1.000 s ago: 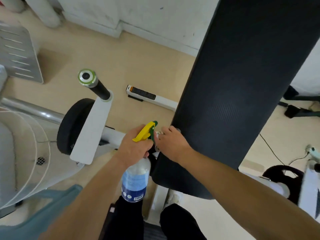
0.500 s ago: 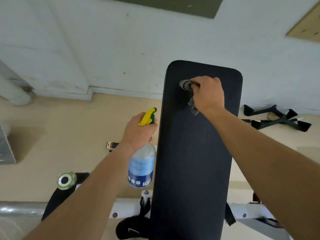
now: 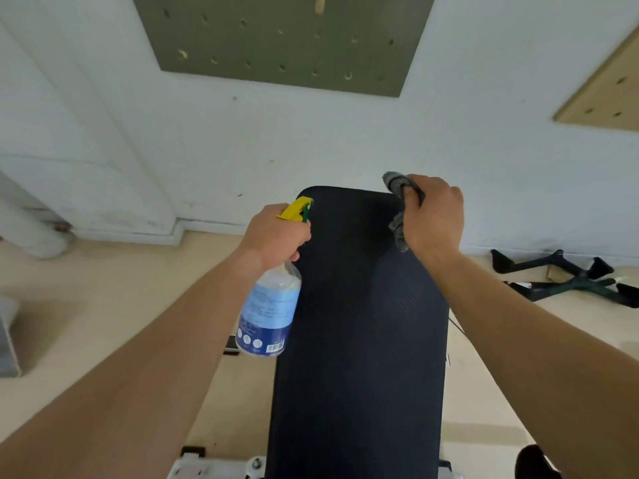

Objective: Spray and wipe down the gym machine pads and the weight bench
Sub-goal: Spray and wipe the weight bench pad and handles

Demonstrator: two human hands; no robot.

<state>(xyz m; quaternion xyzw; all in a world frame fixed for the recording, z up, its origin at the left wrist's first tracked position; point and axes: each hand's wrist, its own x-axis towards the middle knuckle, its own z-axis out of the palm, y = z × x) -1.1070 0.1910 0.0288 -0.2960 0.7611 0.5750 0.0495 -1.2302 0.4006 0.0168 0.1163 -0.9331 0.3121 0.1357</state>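
Note:
A long black bench pad (image 3: 359, 340) runs away from me toward the white wall. My left hand (image 3: 276, 233) grips a clear spray bottle (image 3: 268, 312) with a blue label and a yellow and green trigger head, held just off the pad's left edge, nozzle toward the pad. My right hand (image 3: 432, 212) holds a crumpled grey cloth (image 3: 397, 202) against the far right corner of the pad.
The bench's white frame (image 3: 214, 466) shows at the bottom. Black cable handles (image 3: 574, 278) lie on the beige floor at the right, by the wall. A green pegboard (image 3: 283, 39) and a wooden pegboard (image 3: 608, 95) hang on the wall. A grey object (image 3: 8, 340) sits at the left edge.
My right hand slid the cloth from the pad's near end up to its far end, then across to the far right corner. The left hand with the bottle rose alongside the pad.

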